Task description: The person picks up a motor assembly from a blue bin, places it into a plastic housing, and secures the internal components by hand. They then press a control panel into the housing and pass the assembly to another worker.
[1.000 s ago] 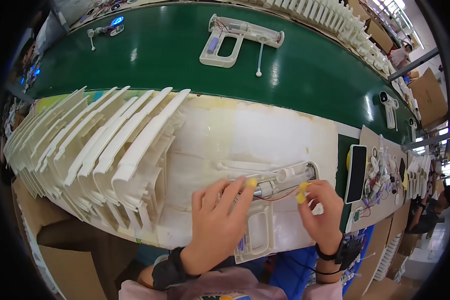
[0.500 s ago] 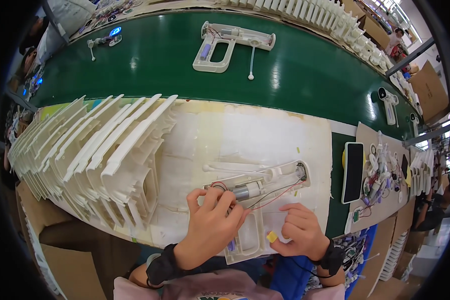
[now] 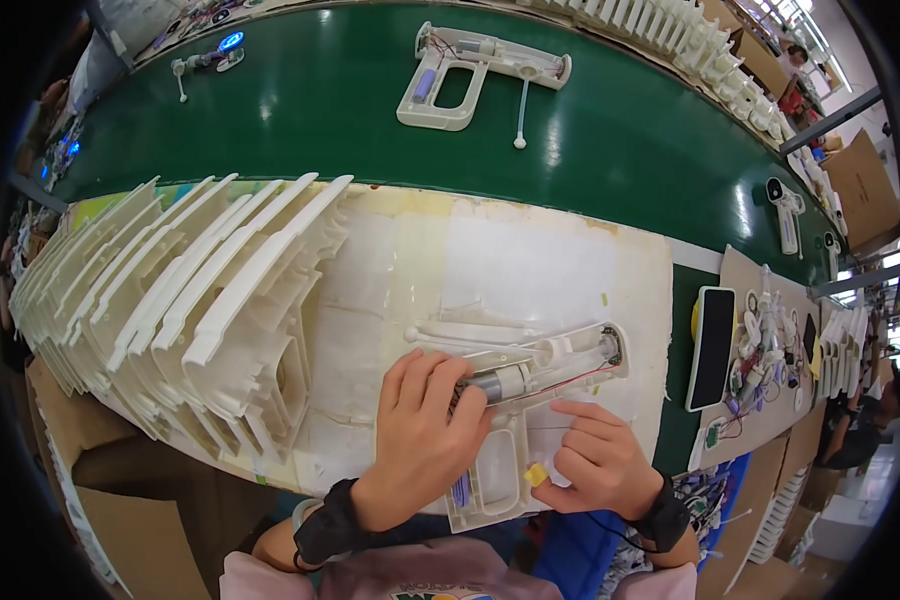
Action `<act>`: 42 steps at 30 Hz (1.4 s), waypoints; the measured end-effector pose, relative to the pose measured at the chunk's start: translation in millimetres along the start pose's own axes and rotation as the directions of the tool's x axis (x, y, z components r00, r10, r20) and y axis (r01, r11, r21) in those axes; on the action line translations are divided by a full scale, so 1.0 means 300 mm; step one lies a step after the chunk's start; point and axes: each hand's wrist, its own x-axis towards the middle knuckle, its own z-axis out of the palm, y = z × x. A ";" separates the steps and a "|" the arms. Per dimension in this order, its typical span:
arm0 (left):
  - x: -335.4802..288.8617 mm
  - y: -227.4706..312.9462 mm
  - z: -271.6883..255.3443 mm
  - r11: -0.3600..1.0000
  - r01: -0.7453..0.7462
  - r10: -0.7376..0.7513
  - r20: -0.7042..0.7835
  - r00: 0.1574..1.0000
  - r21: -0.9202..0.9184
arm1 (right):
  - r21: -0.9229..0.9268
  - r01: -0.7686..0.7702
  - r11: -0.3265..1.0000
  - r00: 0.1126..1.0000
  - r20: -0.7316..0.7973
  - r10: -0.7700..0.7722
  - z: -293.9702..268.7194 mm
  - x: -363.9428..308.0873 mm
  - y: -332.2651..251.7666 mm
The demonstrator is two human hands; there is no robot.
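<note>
A white plastic housing half point(image 3: 518, 452) with a looped handle lies in front of me, its hollow side up. Inside it sit a silver motor point(image 3: 500, 384) and, in the handle, a purple cell point(image 3: 461, 489). My left hand point(image 3: 422, 432) is closed over the housing's left end by the motor, its fingertips partly hidden. A red wire point(image 3: 580, 377) runs along the housing's near edge. Just below that edge is my right hand point(image 3: 607, 462), index finger stretched out, other fingers curled, apparently holding nothing. Something yellow point(image 3: 537, 474) wraps its thumb tip.
Many white housing shells point(image 3: 200, 310) stand stacked at left. A phone-like black-screened device point(image 3: 710, 348) and wired parts point(image 3: 767, 350) lie at right. Another filled housing point(image 3: 460, 85) rests on the green belt point(image 3: 300, 110) beyond the white worktop point(image 3: 560, 270). A blue bin point(image 3: 582, 545) is below.
The red and dark wires bowed out below the housing; now the red one lies close along its edge. My left fingers shifted slightly up over the motor end. The whole view shifted a little.
</note>
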 end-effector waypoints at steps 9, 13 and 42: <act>-0.009 0.015 -0.009 0.998 0.037 -0.041 -0.074 0.996 -0.053 | -0.159 -0.182 0.970 0.982 0.011 0.186 -0.023 0.246 0.060; -0.001 0.001 0.009 0.999 0.018 -0.020 -0.048 0.999 -0.042 | -0.054 -0.256 0.965 0.967 0.004 0.256 -0.059 0.274 0.131; 0.185 0.064 0.082 0.995 -0.019 0.035 0.155 0.987 -0.101 | 0.049 -0.542 0.839 0.787 -0.320 0.528 0.034 -0.043 0.049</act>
